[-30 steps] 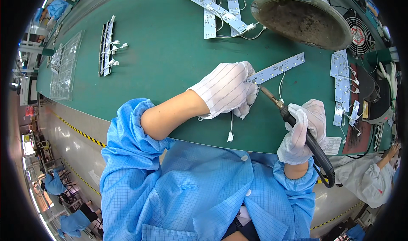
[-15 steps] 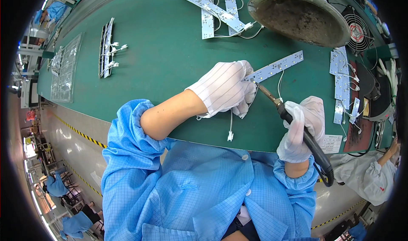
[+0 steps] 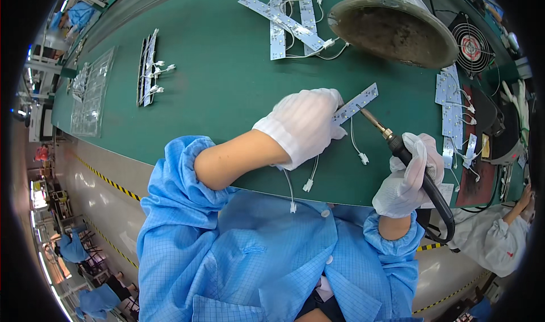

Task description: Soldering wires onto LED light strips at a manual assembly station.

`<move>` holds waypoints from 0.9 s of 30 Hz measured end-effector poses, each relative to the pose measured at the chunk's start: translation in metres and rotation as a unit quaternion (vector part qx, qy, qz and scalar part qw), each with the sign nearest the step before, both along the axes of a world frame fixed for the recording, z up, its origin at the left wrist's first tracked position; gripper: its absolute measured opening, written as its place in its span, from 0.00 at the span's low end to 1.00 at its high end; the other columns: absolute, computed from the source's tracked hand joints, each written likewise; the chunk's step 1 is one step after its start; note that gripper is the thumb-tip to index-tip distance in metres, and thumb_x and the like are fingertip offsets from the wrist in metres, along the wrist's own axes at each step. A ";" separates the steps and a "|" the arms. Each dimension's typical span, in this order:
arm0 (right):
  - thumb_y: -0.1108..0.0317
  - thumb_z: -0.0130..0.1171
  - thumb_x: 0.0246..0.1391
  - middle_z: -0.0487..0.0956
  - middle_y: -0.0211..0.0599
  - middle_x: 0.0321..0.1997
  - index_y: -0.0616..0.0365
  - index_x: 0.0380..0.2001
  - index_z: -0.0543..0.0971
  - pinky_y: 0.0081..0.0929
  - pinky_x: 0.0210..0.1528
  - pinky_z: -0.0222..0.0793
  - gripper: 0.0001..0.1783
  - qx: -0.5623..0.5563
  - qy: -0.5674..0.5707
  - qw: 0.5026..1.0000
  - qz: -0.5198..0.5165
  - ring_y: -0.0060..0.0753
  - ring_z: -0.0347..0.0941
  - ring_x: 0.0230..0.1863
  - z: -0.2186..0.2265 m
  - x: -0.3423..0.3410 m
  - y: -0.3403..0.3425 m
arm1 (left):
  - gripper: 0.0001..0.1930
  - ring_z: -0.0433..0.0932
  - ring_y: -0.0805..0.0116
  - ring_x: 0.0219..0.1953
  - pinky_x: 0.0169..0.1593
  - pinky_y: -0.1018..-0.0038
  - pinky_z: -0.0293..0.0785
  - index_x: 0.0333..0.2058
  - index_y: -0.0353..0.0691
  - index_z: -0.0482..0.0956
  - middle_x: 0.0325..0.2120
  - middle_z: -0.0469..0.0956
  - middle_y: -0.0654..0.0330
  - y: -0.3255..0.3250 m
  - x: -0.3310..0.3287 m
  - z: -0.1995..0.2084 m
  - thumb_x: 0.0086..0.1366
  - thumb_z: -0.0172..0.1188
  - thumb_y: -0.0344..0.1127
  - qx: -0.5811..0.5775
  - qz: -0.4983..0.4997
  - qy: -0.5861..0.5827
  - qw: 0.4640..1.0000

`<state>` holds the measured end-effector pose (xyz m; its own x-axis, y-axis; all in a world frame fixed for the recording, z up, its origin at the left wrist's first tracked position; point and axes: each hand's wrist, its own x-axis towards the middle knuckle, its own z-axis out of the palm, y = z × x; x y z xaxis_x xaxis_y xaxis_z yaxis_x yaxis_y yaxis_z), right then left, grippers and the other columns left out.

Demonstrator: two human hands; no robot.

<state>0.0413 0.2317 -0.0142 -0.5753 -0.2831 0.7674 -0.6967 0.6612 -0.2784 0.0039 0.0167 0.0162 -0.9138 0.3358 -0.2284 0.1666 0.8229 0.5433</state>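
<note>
My left hand (image 3: 306, 126), in a white striped glove, is closed round the near end of a white LED strip board (image 3: 356, 103). The board is held over the green table, its far end pointing up and to the right. White wires with small plugs hang from under the hand and from the board, one plug (image 3: 363, 158) dangling on the right. My right hand (image 3: 410, 174), also gloved, grips a soldering iron (image 3: 431, 194) by its black handle. The iron's tip meets or nearly meets the board's right edge; contact cannot be made out. My left fingertips are mostly hidden.
A large metal fume funnel (image 3: 392, 24) stands at the back right, beside a round fan (image 3: 472, 45). Several LED boards lie at the back (image 3: 278, 35), the right (image 3: 451, 112) and the left (image 3: 149, 66). A clear plastic tray (image 3: 91, 98) is far left.
My left hand has slid the board leftward, so less of it sticks out past the fingers. The iron's tip has moved up and right along it. More hanging wires show below.
</note>
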 end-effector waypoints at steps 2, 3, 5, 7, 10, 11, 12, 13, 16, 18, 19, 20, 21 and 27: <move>0.81 0.55 0.53 0.71 0.48 0.41 0.62 0.50 0.63 0.32 0.33 0.73 0.21 -0.001 0.004 1.000 0.002 0.38 0.73 0.34 -0.001 0.000 0.000 | 0.16 0.78 0.49 0.31 0.34 0.63 0.74 0.35 0.31 0.77 0.22 0.76 0.48 -0.003 -0.002 -0.002 0.57 0.61 0.41 0.078 0.013 -0.019 0.997; 0.82 0.54 0.52 0.71 0.48 0.41 0.63 0.50 0.64 0.32 0.32 0.72 0.21 0.004 0.014 1.000 0.022 0.38 0.73 0.33 0.000 0.000 -0.001 | 0.16 0.78 0.49 0.30 0.33 0.62 0.73 0.38 0.29 0.77 0.21 0.75 0.47 -0.006 -0.002 -0.004 0.57 0.60 0.38 0.156 0.029 -0.037 0.987; 0.82 0.52 0.52 0.72 0.47 0.39 0.66 0.47 0.65 0.32 0.31 0.69 0.17 0.027 0.087 0.996 0.026 0.37 0.71 0.30 -0.003 -0.003 -0.005 | 0.16 0.76 0.50 0.27 0.33 0.62 0.72 0.40 0.28 0.77 0.20 0.74 0.47 -0.009 -0.004 -0.007 0.56 0.59 0.35 0.117 -0.077 0.081 0.987; 0.80 0.51 0.53 0.73 0.47 0.38 0.67 0.45 0.66 0.33 0.31 0.68 0.15 -0.027 0.025 0.997 0.070 0.37 0.70 0.29 -0.001 -0.004 -0.003 | 0.15 0.75 0.51 0.25 0.32 0.62 0.71 0.38 0.28 0.77 0.21 0.74 0.48 -0.006 -0.003 -0.005 0.56 0.59 0.34 0.151 -0.006 0.007 0.988; 0.77 0.50 0.54 0.74 0.47 0.35 0.68 0.42 0.68 0.34 0.30 0.67 0.12 -0.073 -0.026 0.991 0.108 0.37 0.69 0.28 0.001 -0.005 -0.004 | 0.14 0.74 0.51 0.26 0.32 0.62 0.70 0.36 0.29 0.77 0.23 0.73 0.48 -0.005 0.000 -0.016 0.56 0.59 0.35 0.193 0.005 0.039 0.980; 0.76 0.49 0.55 0.75 0.47 0.34 0.68 0.41 0.69 0.35 0.30 0.66 0.11 -0.065 -0.015 0.992 0.103 0.37 0.69 0.28 0.001 -0.005 -0.006 | 0.14 0.74 0.51 0.26 0.32 0.62 0.70 0.36 0.29 0.77 0.23 0.73 0.48 -0.006 0.000 -0.019 0.56 0.59 0.35 0.193 0.005 0.038 0.980; 0.76 0.49 0.55 0.75 0.47 0.34 0.68 0.41 0.69 0.35 0.30 0.66 0.11 -0.064 -0.017 0.993 0.102 0.37 0.69 0.28 0.000 -0.004 -0.006 | 0.14 0.73 0.51 0.27 0.32 0.61 0.70 0.36 0.29 0.77 0.24 0.72 0.49 -0.007 0.001 -0.022 0.56 0.60 0.36 0.173 -0.028 0.099 0.980; 0.76 0.49 0.54 0.76 0.47 0.34 0.67 0.41 0.69 0.35 0.31 0.66 0.11 -0.086 -0.034 0.991 0.102 0.37 0.69 0.28 0.000 -0.003 -0.007 | 0.13 0.73 0.51 0.28 0.32 0.60 0.69 0.35 0.30 0.77 0.26 0.71 0.49 -0.008 0.002 -0.024 0.57 0.60 0.36 0.152 -0.061 0.159 0.974; 0.76 0.49 0.53 0.76 0.47 0.33 0.67 0.40 0.69 0.34 0.31 0.66 0.11 -0.109 -0.052 0.987 0.108 0.37 0.68 0.28 0.000 -0.003 -0.006 | 0.12 0.72 0.50 0.30 0.33 0.60 0.69 0.34 0.31 0.77 0.29 0.70 0.49 -0.006 0.003 -0.019 0.57 0.60 0.35 0.157 -0.029 0.093 0.983; 0.75 0.49 0.53 0.77 0.47 0.32 0.66 0.40 0.70 0.34 0.31 0.65 0.10 -0.111 -0.054 0.986 0.115 0.37 0.68 0.28 -0.001 -0.003 -0.005 | 0.12 0.71 0.51 0.30 0.34 0.61 0.69 0.34 0.31 0.77 0.29 0.70 0.49 -0.005 0.004 -0.023 0.57 0.60 0.35 0.158 -0.031 0.114 0.980; 0.75 0.48 0.53 0.77 0.47 0.31 0.66 0.38 0.70 0.33 0.31 0.65 0.09 -0.113 -0.041 0.988 0.100 0.37 0.68 0.27 -0.003 -0.003 -0.006 | 0.11 0.71 0.51 0.30 0.34 0.61 0.69 0.33 0.31 0.77 0.30 0.70 0.50 -0.005 0.004 -0.024 0.57 0.60 0.35 0.158 -0.032 0.137 0.977; 0.75 0.48 0.52 0.77 0.47 0.30 0.66 0.37 0.71 0.33 0.31 0.64 0.08 -0.115 -0.029 0.989 0.085 0.37 0.68 0.27 -0.005 -0.003 -0.006 | 0.11 0.71 0.51 0.30 0.34 0.61 0.69 0.33 0.31 0.77 0.30 0.70 0.50 -0.005 0.004 -0.024 0.57 0.60 0.35 0.159 -0.032 0.136 0.977; 0.75 0.48 0.52 0.77 0.47 0.30 0.66 0.37 0.71 0.33 0.31 0.64 0.08 -0.115 -0.030 0.989 0.085 0.37 0.68 0.27 -0.003 -0.003 -0.008 | 0.11 0.71 0.51 0.31 0.35 0.61 0.68 0.33 0.31 0.77 0.31 0.70 0.50 -0.006 0.004 -0.024 0.56 0.60 0.35 0.154 -0.043 0.143 0.977; 0.74 0.46 0.49 0.77 0.46 0.27 0.65 0.32 0.72 0.35 0.31 0.63 0.08 -0.160 -0.073 0.979 0.101 0.38 0.66 0.26 0.002 -0.004 -0.011 | 0.10 0.71 0.53 0.32 0.35 0.62 0.68 0.30 0.31 0.78 0.32 0.71 0.50 -0.006 0.006 -0.023 0.56 0.61 0.35 0.126 -0.052 0.156 0.978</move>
